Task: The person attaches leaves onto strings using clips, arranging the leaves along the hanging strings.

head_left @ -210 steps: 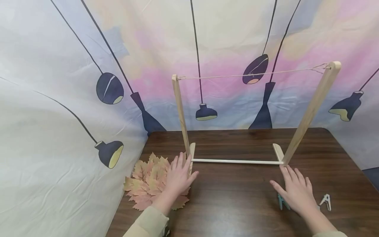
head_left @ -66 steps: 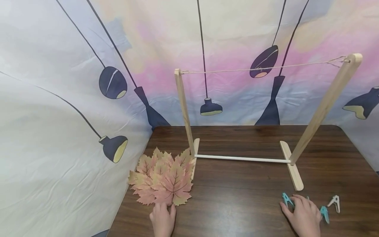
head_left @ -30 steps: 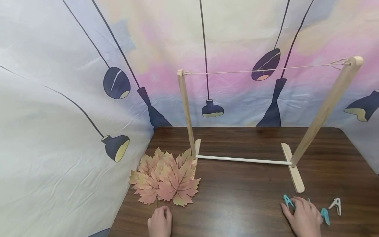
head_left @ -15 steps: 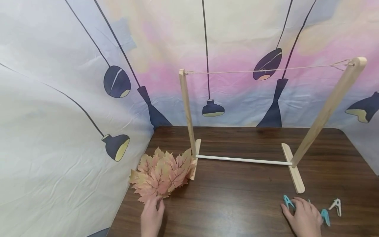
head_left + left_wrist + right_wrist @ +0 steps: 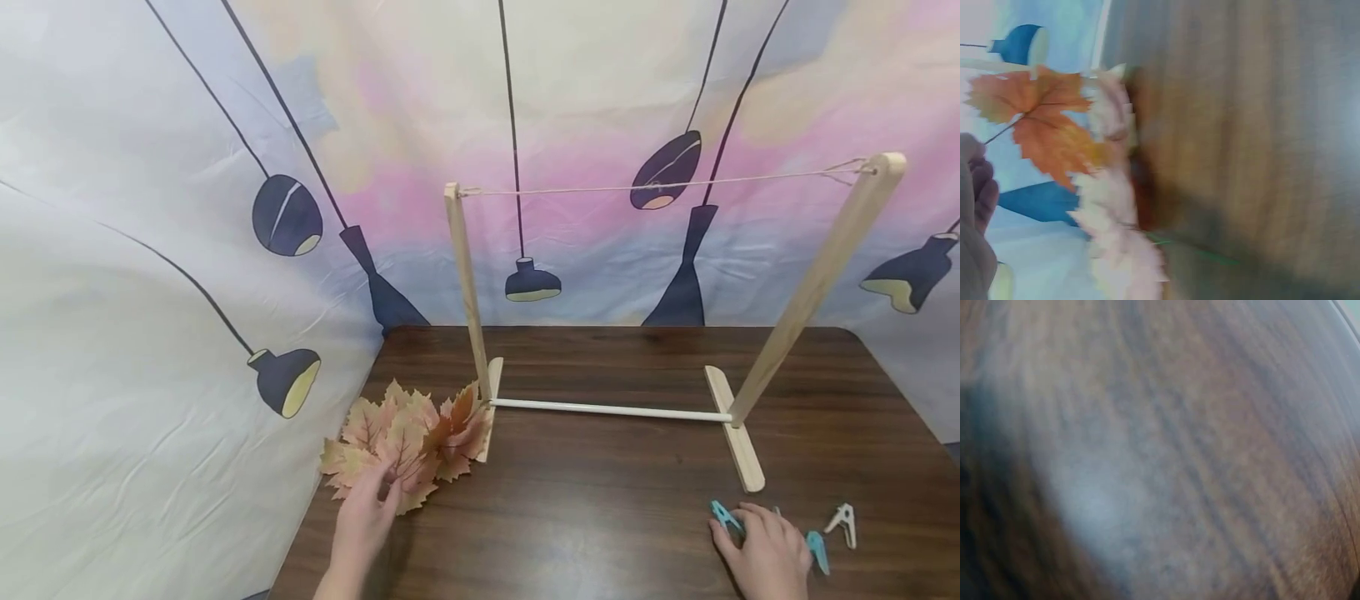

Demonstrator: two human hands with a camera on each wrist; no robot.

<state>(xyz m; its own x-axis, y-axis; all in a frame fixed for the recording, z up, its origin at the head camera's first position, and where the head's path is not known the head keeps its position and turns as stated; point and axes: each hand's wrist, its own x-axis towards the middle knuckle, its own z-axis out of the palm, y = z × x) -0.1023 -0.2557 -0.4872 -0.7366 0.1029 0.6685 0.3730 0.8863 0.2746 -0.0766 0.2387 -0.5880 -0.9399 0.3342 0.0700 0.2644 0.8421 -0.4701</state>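
My left hand [image 5: 365, 508] pinches a maple leaf [image 5: 1054, 122] by its thin stem; the left wrist view shows the leaf's orange face. Around the fingertips in the head view lies a heap of pinkish artificial maple leaves [image 5: 375, 433], one turned to show deeper orange. My right hand [image 5: 767, 550] rests on the table, fingers loosely bent, among the clothespins. A teal clothespin [image 5: 725, 517] lies by its thumb, another teal clothespin [image 5: 817, 552] at its other side. Part of a further clothespin shows behind the fingers. Only blurred tabletop fills most of the right wrist view.
A wooden frame stands on the brown table [image 5: 600, 500], with a left post [image 5: 467, 292], a right post [image 5: 817, 287], a white crossbar [image 5: 607, 409] and a string [image 5: 585, 191] tied between the tops. A white clothespin [image 5: 845, 525] lies at the right. Behind hangs a lamp-printed cloth [image 5: 420, 100].
My left hand has moved from the frame's left foot to the heap, pinched a leaf's stem and shifted left and upward. My right hand has come from the right foot to the clothespins and stays.
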